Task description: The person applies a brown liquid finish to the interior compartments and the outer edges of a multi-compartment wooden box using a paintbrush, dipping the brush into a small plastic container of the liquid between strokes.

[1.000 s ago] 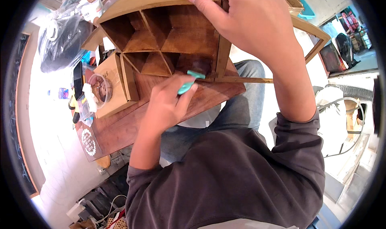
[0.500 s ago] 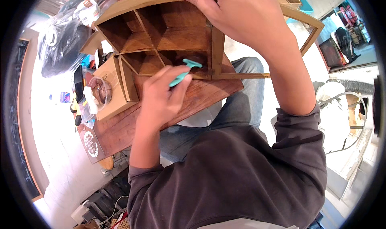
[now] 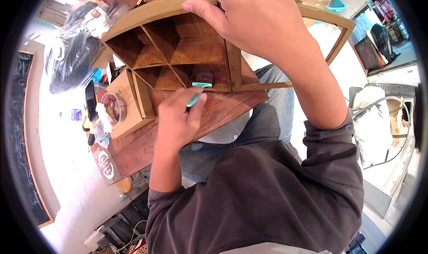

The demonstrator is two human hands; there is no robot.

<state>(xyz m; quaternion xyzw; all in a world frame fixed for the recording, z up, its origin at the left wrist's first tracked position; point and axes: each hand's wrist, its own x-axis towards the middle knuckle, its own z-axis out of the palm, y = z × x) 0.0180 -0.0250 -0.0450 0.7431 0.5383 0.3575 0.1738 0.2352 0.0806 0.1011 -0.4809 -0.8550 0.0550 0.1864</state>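
A small wooden cabinet (image 3: 196,53) with several square compartments stands on the reddish-brown table (image 3: 178,133), its open front toward me. Its door, a wooden frame (image 3: 341,40), is swung out to the right. My left hand (image 3: 176,116) is closed round the handle of a teal brush (image 3: 202,84). The dark head of the brush lies inside the near right compartment, against its floor. My right hand (image 3: 254,22) grips the cabinet's top, its thumb along the front edge; the other fingers are mostly hidden.
Left of the cabinet, a cardboard box (image 3: 127,102) stands beside a clear round tub (image 3: 117,108). Plastic-wrapped dark bundles (image 3: 73,62) are piled at the far left. My jeans-covered legs (image 3: 272,116) are under the table edge. A hose (image 3: 399,90) and white bag are at the right.
My left hand has brought the brush lower and slightly left, turning its head into the near right compartment. My right hand and the cabinet appear slightly further left in view.
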